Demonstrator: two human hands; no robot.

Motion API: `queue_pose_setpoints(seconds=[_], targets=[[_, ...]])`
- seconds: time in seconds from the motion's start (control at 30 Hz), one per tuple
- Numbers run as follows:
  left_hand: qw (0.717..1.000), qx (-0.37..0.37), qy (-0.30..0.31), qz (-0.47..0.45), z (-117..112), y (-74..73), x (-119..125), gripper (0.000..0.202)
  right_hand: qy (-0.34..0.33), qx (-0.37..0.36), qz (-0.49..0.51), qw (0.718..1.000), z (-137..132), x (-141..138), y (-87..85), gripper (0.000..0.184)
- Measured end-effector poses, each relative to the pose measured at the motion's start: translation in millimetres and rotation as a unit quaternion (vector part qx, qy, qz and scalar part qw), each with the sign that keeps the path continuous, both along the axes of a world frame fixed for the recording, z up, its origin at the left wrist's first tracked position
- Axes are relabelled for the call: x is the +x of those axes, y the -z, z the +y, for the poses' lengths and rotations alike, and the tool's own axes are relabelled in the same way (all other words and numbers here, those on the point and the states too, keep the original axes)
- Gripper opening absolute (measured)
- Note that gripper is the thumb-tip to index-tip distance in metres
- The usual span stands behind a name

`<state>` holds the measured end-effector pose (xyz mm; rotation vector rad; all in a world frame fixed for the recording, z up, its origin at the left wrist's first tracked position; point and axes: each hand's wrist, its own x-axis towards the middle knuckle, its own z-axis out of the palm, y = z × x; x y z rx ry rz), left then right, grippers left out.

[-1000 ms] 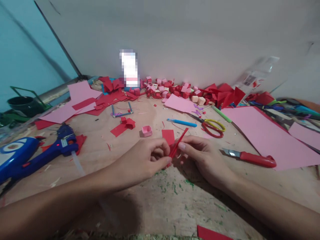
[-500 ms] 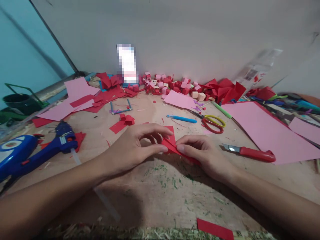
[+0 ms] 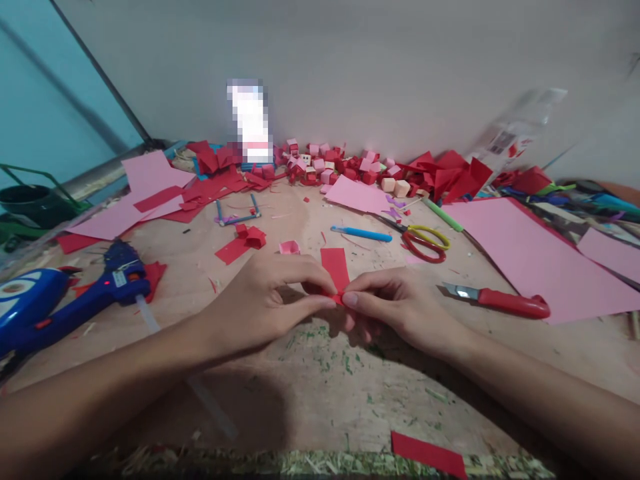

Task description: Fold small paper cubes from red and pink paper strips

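Observation:
Between my two hands is a small strip of red paper (image 3: 335, 267); its flat end points away from me and its near part is pinched. My left hand (image 3: 280, 290) grips the near part between thumb and fingertips. From the other side my right hand (image 3: 395, 300) pinches the same spot, thumb on top. The fingertips of both hands almost meet and hide the fold. Just beyond my left hand sits a small pink paper box (image 3: 289, 247). Folded red paper pieces (image 3: 243, 243) lie to its left.
A blue pen-like tool (image 3: 363, 233), scissors (image 3: 425, 243) and a red-handled knife (image 3: 500, 301) with bare blade lie right of centre. At left rests a blue glue gun (image 3: 100, 283). Small paper cubes (image 3: 345, 167) pile along the wall. A red strip (image 3: 427, 455) lies at the near edge.
The red paper has turned so its flat end points away from me. Both hands' fingertips have come together at its near part. The pink box has come into sight.

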<state>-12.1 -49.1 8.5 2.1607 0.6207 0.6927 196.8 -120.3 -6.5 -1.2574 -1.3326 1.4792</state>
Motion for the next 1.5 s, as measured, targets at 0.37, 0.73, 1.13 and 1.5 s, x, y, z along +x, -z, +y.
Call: queue_pose_setpoints(seconds=[0.37, 0.73, 1.13, 1.5], targets=[[0.984, -0.155, -0.079, -0.025, -5.5, 3.2, 7.6, 0.009, 0.033, 0.065, -0.062, 0.995, -5.2, -4.1, 8.1, 0.030], [0.976, -0.168, -0.132, -0.036, -0.2, 2.8, 4.8, 0.009, 0.087, 0.137, -0.095, 0.982, -8.7, -5.1, 9.0, 0.022], [0.978, -0.169, -0.107, -0.052, 0.7, 3.4, 5.9, 0.006, 0.063, 0.127, -0.069, 0.987, -9.3, -5.3, 9.9, 0.024], [0.982, -0.185, -0.032, -0.028, 1.2, 3.8, 7.3, 0.006, 0.033, 0.147, -0.099, 0.984, -11.0, -3.2, 11.0, 0.023]])
